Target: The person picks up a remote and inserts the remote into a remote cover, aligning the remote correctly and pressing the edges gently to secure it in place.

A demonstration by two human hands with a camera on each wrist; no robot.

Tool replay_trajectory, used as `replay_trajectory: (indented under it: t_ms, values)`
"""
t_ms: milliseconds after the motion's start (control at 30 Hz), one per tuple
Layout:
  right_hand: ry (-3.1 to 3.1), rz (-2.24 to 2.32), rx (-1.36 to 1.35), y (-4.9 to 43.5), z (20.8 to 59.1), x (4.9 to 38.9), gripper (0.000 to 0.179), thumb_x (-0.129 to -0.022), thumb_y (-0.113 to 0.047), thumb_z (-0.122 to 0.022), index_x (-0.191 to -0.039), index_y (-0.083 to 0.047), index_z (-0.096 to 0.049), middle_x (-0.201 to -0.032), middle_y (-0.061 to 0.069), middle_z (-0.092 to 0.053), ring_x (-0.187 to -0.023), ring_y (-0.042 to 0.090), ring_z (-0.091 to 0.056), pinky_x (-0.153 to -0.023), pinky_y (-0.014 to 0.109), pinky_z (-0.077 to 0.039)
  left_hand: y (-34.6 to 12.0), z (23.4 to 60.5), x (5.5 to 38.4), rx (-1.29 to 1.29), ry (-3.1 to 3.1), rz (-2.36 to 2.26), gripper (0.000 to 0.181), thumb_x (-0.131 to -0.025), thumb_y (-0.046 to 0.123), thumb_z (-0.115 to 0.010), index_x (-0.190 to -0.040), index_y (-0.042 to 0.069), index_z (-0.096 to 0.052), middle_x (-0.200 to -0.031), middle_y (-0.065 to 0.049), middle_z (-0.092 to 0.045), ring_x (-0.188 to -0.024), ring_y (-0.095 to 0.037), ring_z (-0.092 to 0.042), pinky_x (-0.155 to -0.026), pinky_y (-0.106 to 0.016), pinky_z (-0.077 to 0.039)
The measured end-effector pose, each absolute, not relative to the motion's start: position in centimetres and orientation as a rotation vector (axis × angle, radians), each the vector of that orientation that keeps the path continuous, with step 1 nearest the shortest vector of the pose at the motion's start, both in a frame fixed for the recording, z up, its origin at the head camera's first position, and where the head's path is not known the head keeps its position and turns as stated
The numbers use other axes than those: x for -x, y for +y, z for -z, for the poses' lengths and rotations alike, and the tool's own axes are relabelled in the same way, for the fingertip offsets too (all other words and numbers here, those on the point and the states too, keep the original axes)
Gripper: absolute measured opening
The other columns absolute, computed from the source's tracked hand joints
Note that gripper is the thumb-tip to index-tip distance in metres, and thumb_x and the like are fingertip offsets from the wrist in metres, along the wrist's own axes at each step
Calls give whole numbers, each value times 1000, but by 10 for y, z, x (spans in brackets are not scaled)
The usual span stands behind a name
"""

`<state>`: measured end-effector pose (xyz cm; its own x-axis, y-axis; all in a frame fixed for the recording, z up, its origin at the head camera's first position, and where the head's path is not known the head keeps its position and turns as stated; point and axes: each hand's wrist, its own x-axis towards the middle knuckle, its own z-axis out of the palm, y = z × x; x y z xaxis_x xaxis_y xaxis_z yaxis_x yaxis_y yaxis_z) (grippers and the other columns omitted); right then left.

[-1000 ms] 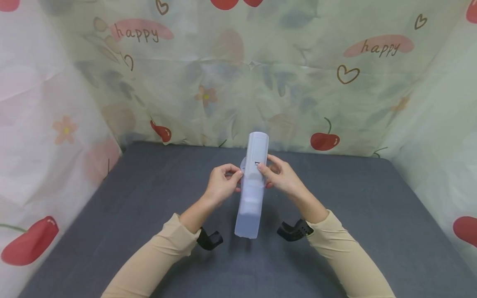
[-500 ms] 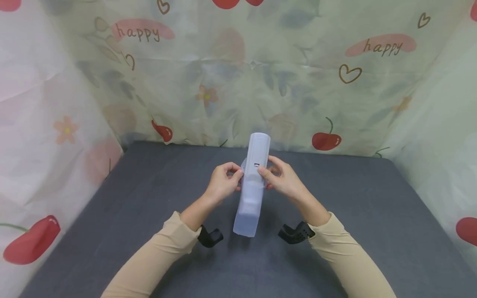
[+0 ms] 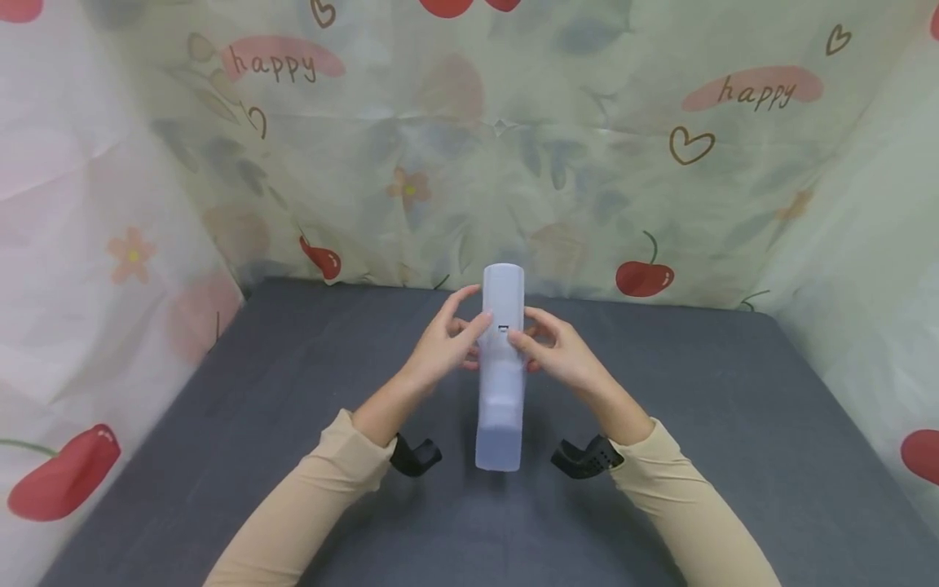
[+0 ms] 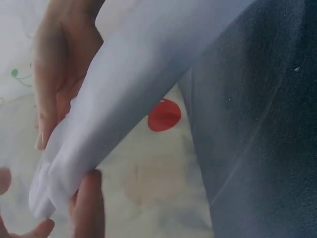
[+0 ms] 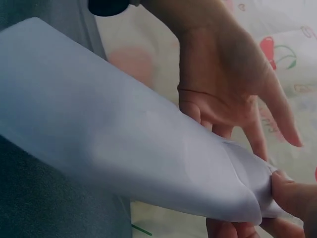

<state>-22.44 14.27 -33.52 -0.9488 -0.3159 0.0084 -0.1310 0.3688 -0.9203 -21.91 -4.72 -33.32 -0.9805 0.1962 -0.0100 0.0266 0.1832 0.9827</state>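
Note:
In the head view, a long white plastic device (image 3: pixel 502 379) with a box-shaped, paler lower end is held over the table. A small dark port (image 3: pixel 503 329) sits on its face. My right hand (image 3: pixel 559 350) grips the right side, thumb just beside the port and fingers behind. On the left side, my left hand (image 3: pixel 443 342) holds it with bent fingers, its thumb tip at the edge. The left wrist view shows the device's smooth side (image 4: pixel 129 84) slanting past fingers of both hands. In the right wrist view, its broad end (image 5: pixel 99 114) points left and the right thumb (image 5: pixel 292 193) presses the narrow end.
A dark grey table (image 3: pixel 330 350) spreads under the hands. Patterned cloth (image 3: pixel 469 147) with cherries, hearts and writing hangs behind and at both sides. Black straps with camera mounts (image 3: pixel 587 458) are on both wrists, below beige sleeves (image 3: pixel 308 489).
The device has turned from a slant to nearly straight, its lower end swinging right. My left thumb and index finger have parted and shifted up along its left side. The right hand keeps its grip.

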Motion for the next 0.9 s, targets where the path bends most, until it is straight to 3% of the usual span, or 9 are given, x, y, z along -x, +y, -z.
replay_trajectory:
  t_ms: [133, 267, 433, 533, 700, 767, 900]
  values:
    - [2406, 1596, 464, 144, 338, 223, 52, -94, -26, -55, -142, -12, -39, -109, 18, -58, -89, 17, -60, -73, 34, -53, -50, 333, 221, -301, 2369, -1765, 80, -88, 32, -64, -148, 39, -11, -103, -17, -55, -80, -22, -60, -63, -36, -57]
    - [2364, 1595, 486, 147, 340, 222, 54, -96, -26, -53, -144, -11, -35, -116, 19, -56, -89, 16, -61, -75, 35, -53, -51, 334, 222, -357, 2391, -1718, 93, -85, 26, -69, -149, 37, -2, -105, -19, -52, -84, -24, -59, -60, -35, -57]
    - [2320, 1614, 503, 151, 341, 221, 56, -97, -23, -51, -147, -11, -29, -122, 22, -53, -93, 15, -61, -82, 41, -54, -53, 335, 225, -385, 2371, -1706, 80, -86, 25, -68, -148, 21, -18, -110, -19, -49, -80, -25, -64, -62, -37, -57]
    - [2308, 1634, 469, 153, 341, 220, 51, -95, -21, -55, -141, -6, -37, -122, 22, -55, -96, 16, -62, -85, 40, -53, -54, 335, 226, -368, 2351, -1725, 67, -88, 24, -65, -143, 16, -28, -111, -18, -47, -81, -26, -65, -66, -41, -57]
    - [2344, 1608, 385, 154, 346, 220, 35, -91, -21, -61, -114, 5, -57, -101, 12, -65, -86, 16, -65, -88, 43, -52, -55, 338, 226, -340, 2374, -1768, 63, -88, 22, -64, -141, 14, -31, -107, -17, -45, -80, -24, -63, -67, -41, -57]
    - [2354, 1612, 381, 154, 348, 220, 31, -90, -19, -62, -108, 7, -59, -88, 4, -65, -80, 14, -63, -85, 41, -54, -55, 340, 226, -343, 2377, -1790, 72, -88, 20, -65, -146, 16, -22, -108, -19, -47, -77, -24, -63, -63, -38, -57]
    - [2354, 1632, 393, 153, 349, 220, 27, -91, -14, -60, -101, 10, -59, -74, -5, -61, -68, 6, -59, -75, 30, -55, -57, 341, 226, -373, 2343, -1810, 93, -87, 19, -65, -150, 31, 3, -112, -24, -48, -81, -24, -59, -59, -34, -56]
